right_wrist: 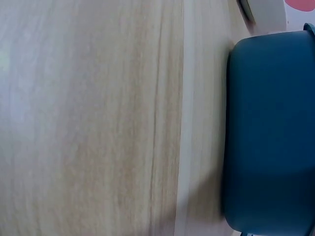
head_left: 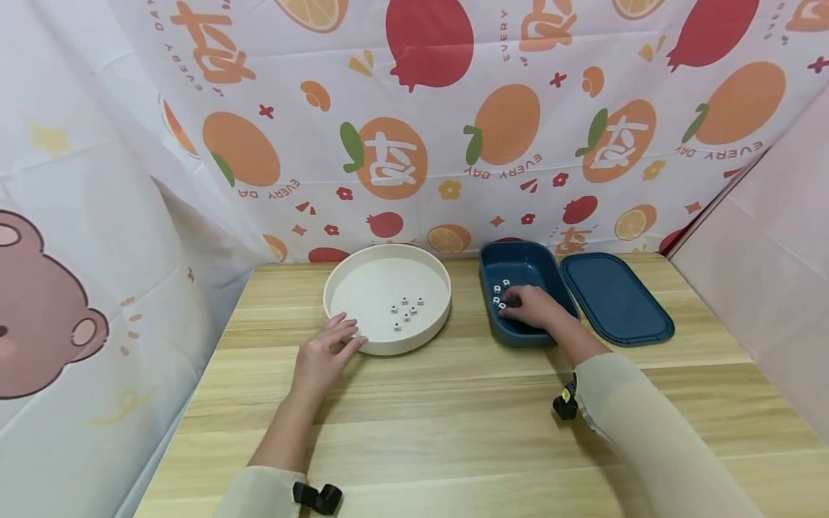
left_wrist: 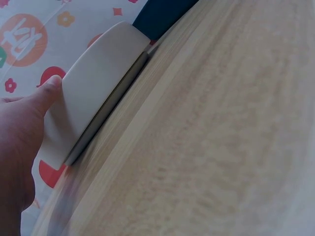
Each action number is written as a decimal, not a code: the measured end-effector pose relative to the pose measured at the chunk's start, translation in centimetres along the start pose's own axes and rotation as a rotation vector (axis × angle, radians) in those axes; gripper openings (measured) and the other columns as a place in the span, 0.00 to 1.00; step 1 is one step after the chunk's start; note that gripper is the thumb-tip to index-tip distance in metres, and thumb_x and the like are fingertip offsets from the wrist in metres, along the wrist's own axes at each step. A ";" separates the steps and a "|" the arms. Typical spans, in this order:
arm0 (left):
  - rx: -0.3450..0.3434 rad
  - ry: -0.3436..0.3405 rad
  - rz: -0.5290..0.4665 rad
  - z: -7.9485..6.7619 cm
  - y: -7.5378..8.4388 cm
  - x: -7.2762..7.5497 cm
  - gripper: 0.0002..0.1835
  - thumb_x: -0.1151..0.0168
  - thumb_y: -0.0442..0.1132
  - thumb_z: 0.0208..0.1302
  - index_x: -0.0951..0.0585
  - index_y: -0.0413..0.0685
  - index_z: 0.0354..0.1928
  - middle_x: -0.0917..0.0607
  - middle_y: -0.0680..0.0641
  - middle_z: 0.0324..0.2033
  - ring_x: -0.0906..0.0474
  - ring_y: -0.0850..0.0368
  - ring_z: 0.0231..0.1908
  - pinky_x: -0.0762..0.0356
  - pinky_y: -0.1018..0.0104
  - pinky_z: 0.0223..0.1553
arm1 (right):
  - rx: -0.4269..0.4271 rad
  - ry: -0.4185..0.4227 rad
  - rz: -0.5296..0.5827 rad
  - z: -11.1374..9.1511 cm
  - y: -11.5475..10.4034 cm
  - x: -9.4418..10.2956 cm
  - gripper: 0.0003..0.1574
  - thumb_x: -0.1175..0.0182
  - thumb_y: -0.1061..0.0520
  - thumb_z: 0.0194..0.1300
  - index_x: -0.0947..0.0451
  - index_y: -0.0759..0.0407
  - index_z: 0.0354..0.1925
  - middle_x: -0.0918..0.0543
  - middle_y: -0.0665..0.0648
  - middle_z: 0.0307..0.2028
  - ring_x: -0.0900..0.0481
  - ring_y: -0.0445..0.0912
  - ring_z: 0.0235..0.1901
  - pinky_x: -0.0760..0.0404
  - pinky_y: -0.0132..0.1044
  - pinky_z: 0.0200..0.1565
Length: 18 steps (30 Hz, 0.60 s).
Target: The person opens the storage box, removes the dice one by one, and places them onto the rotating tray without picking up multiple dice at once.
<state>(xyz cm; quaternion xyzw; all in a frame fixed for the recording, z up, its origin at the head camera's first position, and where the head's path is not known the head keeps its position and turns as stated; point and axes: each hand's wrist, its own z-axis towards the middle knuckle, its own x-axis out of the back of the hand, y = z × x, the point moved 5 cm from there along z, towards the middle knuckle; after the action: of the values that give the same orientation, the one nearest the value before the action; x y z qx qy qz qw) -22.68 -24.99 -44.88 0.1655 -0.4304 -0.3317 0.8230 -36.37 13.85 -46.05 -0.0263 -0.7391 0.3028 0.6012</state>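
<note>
In the head view, my left hand [head_left: 322, 357] rests at the near left rim of a round cream tray [head_left: 352, 288], its fingers loosely extended. The left wrist view shows the thumb [left_wrist: 50, 87] against the rim. Several small white dice [head_left: 406, 316] lie in the tray's right half. My right hand [head_left: 532, 306] reaches into a deep dark blue container [head_left: 523, 253]. Its thumb and index finger pinch a white die [head_left: 501, 306] near the left wall. Other dice [head_left: 506, 283] lie beside it in the container. The right wrist view has only the container's outer wall [right_wrist: 270, 132], with the hand hidden.
A dark blue lid [head_left: 618, 298] lies flat right of the container. All stand on a wood-grain table [head_left: 414, 424], near its back edge. Behind hangs a fruit-print cloth [head_left: 447, 115], and a white cloth with a bear print [head_left: 52, 309] hangs on the left.
</note>
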 end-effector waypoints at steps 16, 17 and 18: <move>-0.013 0.012 -0.004 0.0 0.0 0.2 0.14 0.23 0.39 0.52 0.11 0.42 0.41 0.11 0.46 0.44 0.20 0.50 0.58 0.28 0.61 0.64 | 0.039 0.025 -0.058 -0.1 -0.5 0.5 0.11 0.38 0.57 0.66 0.15 0.58 0.46 0.15 0.56 0.38 0.22 0.47 0.36 0.18 0.43 0.40; -0.013 0.011 -0.003 0.0 0.0 0.2 0.14 0.23 0.39 0.52 0.11 0.42 0.41 0.11 0.46 0.44 0.20 0.50 0.58 0.28 0.61 0.64 | 0.038 0.035 -0.049 -0.1 -0.5 0.6 0.11 0.39 0.57 0.66 0.15 0.58 0.46 0.15 0.56 0.38 0.22 0.47 0.36 0.19 0.43 0.40; -0.011 0.010 -0.003 0.0 0.0 0.2 0.14 0.23 0.39 0.52 0.11 0.41 0.41 0.11 0.46 0.44 0.20 0.50 0.58 0.28 0.60 0.64 | 0.037 0.047 -0.037 -0.1 -0.5 0.8 0.12 0.39 0.57 0.66 0.15 0.58 0.46 0.16 0.56 0.37 0.22 0.47 0.35 0.19 0.42 0.39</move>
<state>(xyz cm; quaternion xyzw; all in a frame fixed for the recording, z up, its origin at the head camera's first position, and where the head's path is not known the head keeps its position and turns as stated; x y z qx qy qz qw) -22.57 -25.08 -44.77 0.1633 -0.4241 -0.3346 0.8256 -36.38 13.79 -45.06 -0.0086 -0.7194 0.3043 0.6243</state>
